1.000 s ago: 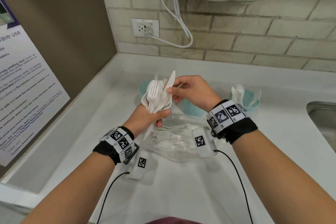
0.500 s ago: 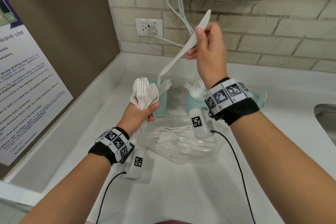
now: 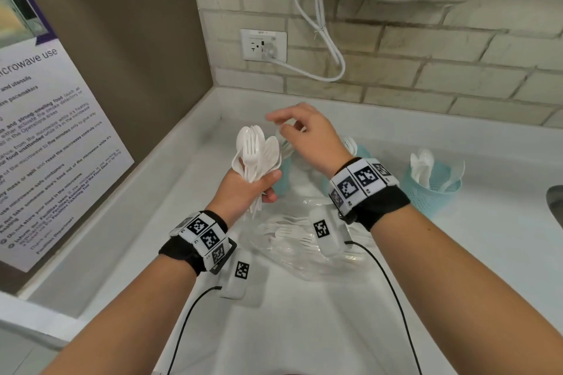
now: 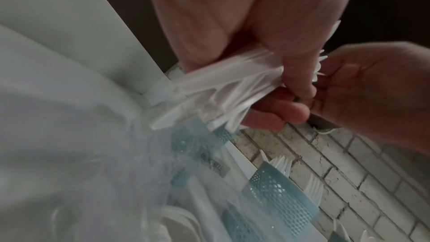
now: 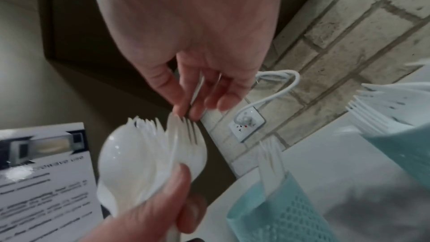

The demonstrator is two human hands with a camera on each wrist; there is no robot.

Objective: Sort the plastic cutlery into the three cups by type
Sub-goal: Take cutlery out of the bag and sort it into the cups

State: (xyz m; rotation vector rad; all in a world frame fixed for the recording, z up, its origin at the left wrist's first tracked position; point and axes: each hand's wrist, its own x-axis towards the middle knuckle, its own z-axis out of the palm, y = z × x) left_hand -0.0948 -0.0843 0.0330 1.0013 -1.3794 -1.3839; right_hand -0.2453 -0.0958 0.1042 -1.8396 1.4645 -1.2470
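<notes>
My left hand [image 3: 259, 189] grips an upright bundle of white plastic spoons and forks [image 3: 257, 155] above the counter; the bundle's handles [image 4: 221, 87] fan out below my fist. My right hand [image 3: 280, 125] hovers just behind the top of the bundle, fingers loose, and its fingertips [image 5: 184, 111] touch a fork's tines. Three teal mesh cups stand behind. The left cup [image 3: 281, 173] is half hidden by the bundle and holds knives [image 5: 272, 157]. The middle cup [image 3: 362, 151] hides behind my right wrist. The right cup [image 3: 429, 189] holds spoons.
A clear plastic bag [image 3: 292, 237] with more white cutlery lies on the white counter in front of the cups. A sink edge [image 3: 556, 207] is at far right. A poster [image 3: 45, 131] covers the left wall, and a socket with a cable [image 3: 263, 46] sits on the brick wall.
My right hand pulled a knife out of the bundle and lifted it high. Now that hand is back down at the bundle's top and the knife has left it. The left hand barely moved.
</notes>
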